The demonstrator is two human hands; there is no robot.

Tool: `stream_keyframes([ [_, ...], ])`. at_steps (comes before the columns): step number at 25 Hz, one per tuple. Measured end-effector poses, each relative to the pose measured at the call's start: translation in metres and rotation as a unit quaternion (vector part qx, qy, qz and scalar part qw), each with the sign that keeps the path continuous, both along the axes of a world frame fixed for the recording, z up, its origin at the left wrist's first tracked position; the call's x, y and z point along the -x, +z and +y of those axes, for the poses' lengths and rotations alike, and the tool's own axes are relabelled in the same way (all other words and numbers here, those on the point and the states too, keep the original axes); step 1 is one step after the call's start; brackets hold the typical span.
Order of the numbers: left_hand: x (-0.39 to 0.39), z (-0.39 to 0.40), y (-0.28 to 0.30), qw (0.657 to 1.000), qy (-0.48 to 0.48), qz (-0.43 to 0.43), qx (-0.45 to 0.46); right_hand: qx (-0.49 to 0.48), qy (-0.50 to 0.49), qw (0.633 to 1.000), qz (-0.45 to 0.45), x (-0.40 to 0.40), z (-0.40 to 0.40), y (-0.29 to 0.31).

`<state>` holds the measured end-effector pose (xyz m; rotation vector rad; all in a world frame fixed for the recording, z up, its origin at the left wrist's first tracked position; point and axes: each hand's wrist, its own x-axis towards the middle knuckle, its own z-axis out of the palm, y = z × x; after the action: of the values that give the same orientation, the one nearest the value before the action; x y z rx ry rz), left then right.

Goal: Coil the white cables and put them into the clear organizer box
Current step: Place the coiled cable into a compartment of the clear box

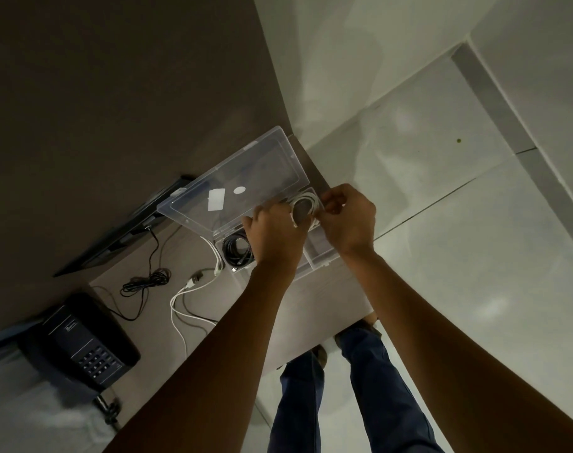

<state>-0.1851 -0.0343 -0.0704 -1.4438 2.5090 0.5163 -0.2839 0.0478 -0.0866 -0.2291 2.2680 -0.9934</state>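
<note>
A clear organizer box (321, 256) sits on the table with its clear lid (236, 188) swung up and open. Both my hands hold a coiled white cable (304, 206) over the box's far compartment. My left hand (275, 237) grips the coil's near side and my right hand (347, 217) pinches its right side. A coiled black cable (234, 250) lies in a near-left compartment. Another white cable (187, 295) with a USB plug lies loose on the table, left of the box.
A loose black cable (144, 282) lies on the table (327, 308) near a dark monitor (121, 237). A black desk phone (82, 344) sits at the left. The table edge runs on the right, with tiled floor (458, 223) and my legs below.
</note>
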Motion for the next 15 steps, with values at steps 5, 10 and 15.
stream_keyframes([
  [5, -0.027, 0.012, 0.005, 0.991, 0.026, 0.115, -0.063, 0.080, -0.019, 0.996, -0.038, -0.008, 0.023, 0.006],
  [10, -0.044, 0.027, 0.015, 0.970, 0.052, 0.228, -0.070, 0.120, -0.008, 0.991, -0.052, -0.012, 0.042, 0.015],
  [15, -0.087, 0.021, 0.031, 0.962, 0.132, 0.237, 0.009, 0.132, 0.096, 0.986, 0.034, -0.023, 0.026, 0.043],
])
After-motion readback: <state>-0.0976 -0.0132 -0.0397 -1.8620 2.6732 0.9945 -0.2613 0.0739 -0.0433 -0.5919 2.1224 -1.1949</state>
